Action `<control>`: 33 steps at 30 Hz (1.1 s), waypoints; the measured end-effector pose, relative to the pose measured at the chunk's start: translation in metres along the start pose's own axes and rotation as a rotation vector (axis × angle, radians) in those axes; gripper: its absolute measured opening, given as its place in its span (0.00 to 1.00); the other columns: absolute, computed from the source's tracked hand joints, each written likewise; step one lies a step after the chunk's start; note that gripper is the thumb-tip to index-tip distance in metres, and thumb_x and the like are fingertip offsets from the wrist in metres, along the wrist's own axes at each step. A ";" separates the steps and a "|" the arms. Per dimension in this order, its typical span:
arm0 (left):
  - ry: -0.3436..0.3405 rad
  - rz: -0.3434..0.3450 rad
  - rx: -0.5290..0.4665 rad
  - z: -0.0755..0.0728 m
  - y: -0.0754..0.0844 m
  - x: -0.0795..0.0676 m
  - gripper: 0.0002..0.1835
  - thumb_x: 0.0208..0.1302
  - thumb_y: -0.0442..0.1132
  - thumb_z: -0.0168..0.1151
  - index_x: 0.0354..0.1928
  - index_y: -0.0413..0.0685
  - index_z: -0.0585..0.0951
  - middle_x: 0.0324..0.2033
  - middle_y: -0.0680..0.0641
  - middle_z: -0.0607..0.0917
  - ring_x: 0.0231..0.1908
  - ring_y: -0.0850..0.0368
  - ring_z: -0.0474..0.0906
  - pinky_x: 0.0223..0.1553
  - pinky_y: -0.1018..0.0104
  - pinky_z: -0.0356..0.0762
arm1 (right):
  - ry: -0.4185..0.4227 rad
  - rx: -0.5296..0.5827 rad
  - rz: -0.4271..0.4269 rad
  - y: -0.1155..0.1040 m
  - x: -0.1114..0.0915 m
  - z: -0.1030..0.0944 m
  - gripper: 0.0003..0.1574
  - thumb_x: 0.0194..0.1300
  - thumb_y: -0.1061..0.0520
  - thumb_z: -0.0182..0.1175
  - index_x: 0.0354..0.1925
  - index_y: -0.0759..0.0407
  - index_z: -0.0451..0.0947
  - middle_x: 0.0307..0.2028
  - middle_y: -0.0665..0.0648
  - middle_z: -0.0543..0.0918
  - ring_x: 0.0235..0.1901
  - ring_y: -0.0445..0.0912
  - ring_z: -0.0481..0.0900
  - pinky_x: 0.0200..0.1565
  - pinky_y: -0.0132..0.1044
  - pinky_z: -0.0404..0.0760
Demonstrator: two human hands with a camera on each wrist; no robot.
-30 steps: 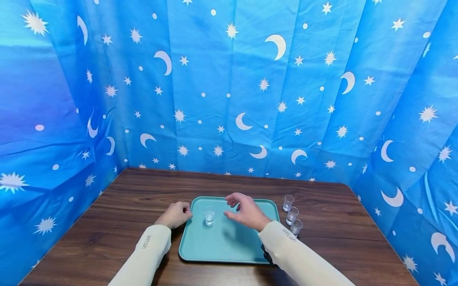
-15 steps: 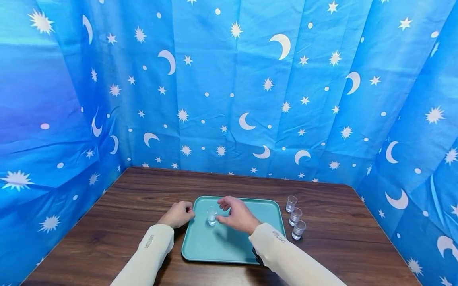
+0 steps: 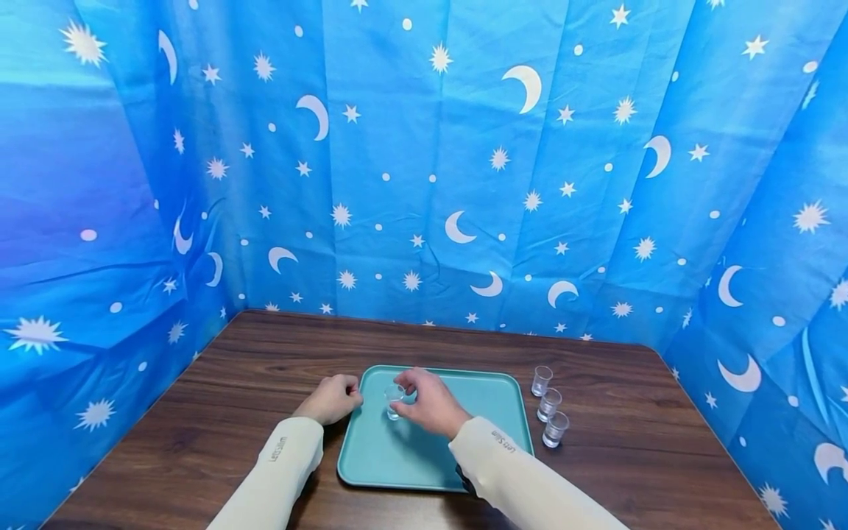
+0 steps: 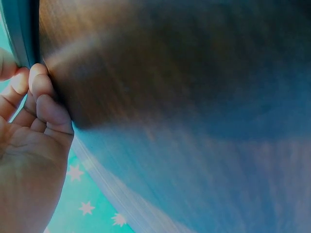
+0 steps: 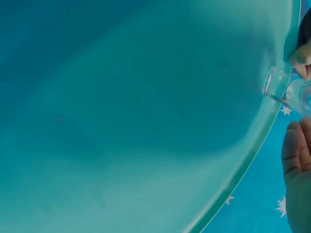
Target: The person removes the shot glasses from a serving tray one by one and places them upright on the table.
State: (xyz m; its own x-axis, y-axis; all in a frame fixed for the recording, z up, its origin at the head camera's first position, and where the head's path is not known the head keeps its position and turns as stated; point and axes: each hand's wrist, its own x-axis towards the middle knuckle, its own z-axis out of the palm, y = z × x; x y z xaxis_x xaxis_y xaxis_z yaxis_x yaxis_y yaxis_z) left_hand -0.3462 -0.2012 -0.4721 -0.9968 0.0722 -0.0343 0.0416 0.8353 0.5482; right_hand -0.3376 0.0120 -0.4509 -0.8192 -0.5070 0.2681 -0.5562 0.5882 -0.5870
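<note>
My right hand (image 3: pixel 430 405) reaches over the teal tray (image 3: pixel 437 462), its thumb and fingers curled round a small clear shot glass (image 3: pixel 392 414) standing upright there. In the right wrist view the shot glass (image 5: pixel 274 83) appears sideways near the tray rim, beside the fingers of my right hand (image 5: pixel 297 165); the thumb is out of sight. With fingers curled, my left hand (image 3: pixel 330 400) holds the tray's left edge. The left wrist view has that hand (image 4: pixel 34 141) with its fingertips at the tray rim (image 4: pixel 18 34).
To the right of the tray, several-centimetre gaps aside, three more shot glasses stand in a slanting row: a far one (image 3: pixel 541 381), a middle one (image 3: pixel 548 405) and a near one (image 3: pixel 555 430). A blue star-and-moon curtain (image 3: pixel 371 147) surrounds the brown wooden table (image 3: pixel 218 412).
My right hand has moved left across the tray to the shot glass, and its thumb and fingers now surround it. My left hand stays at the tray edge.
</note>
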 end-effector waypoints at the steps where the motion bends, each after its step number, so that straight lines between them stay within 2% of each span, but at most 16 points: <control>1: -0.001 -0.002 0.000 0.000 0.001 0.000 0.07 0.53 0.37 0.52 0.20 0.48 0.69 0.15 0.49 0.68 0.17 0.56 0.64 0.20 0.65 0.60 | 0.003 -0.004 -0.003 0.000 0.000 0.000 0.24 0.50 0.48 0.61 0.46 0.54 0.72 0.35 0.48 0.73 0.33 0.39 0.70 0.32 0.30 0.71; 12: 0.003 -0.002 -0.024 -0.002 0.000 -0.003 0.08 0.53 0.37 0.52 0.20 0.47 0.69 0.14 0.49 0.68 0.16 0.56 0.64 0.20 0.65 0.60 | -0.011 -0.005 -0.034 0.001 -0.009 -0.009 0.23 0.51 0.48 0.60 0.45 0.56 0.72 0.36 0.51 0.74 0.33 0.42 0.71 0.32 0.29 0.71; 22: 0.010 0.031 -0.034 -0.001 0.001 -0.003 0.08 0.54 0.37 0.51 0.19 0.47 0.69 0.13 0.50 0.67 0.14 0.57 0.62 0.18 0.66 0.59 | -0.038 -0.005 -0.051 0.005 -0.029 -0.032 0.23 0.51 0.45 0.60 0.44 0.52 0.72 0.35 0.46 0.72 0.34 0.42 0.71 0.33 0.29 0.71; 28: 0.003 0.033 -0.044 -0.002 0.001 -0.002 0.08 0.54 0.37 0.51 0.19 0.46 0.69 0.13 0.49 0.66 0.14 0.57 0.62 0.19 0.65 0.59 | 0.004 0.002 -0.043 0.009 -0.040 -0.049 0.20 0.51 0.46 0.60 0.43 0.48 0.72 0.34 0.45 0.73 0.35 0.42 0.72 0.35 0.32 0.72; 33: 0.000 0.031 -0.047 -0.001 0.000 -0.002 0.08 0.54 0.37 0.51 0.19 0.46 0.69 0.13 0.49 0.66 0.14 0.57 0.61 0.19 0.65 0.59 | 0.027 0.002 -0.072 0.016 -0.051 -0.063 0.19 0.51 0.46 0.60 0.42 0.46 0.72 0.34 0.46 0.73 0.35 0.42 0.72 0.35 0.35 0.72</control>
State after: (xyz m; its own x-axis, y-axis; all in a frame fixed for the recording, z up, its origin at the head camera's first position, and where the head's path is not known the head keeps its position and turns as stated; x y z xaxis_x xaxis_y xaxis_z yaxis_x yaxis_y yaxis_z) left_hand -0.3444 -0.2019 -0.4707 -0.9950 0.0980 -0.0169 0.0694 0.8061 0.5877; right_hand -0.3136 0.0865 -0.4258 -0.7804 -0.5308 0.3306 -0.6139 0.5497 -0.5665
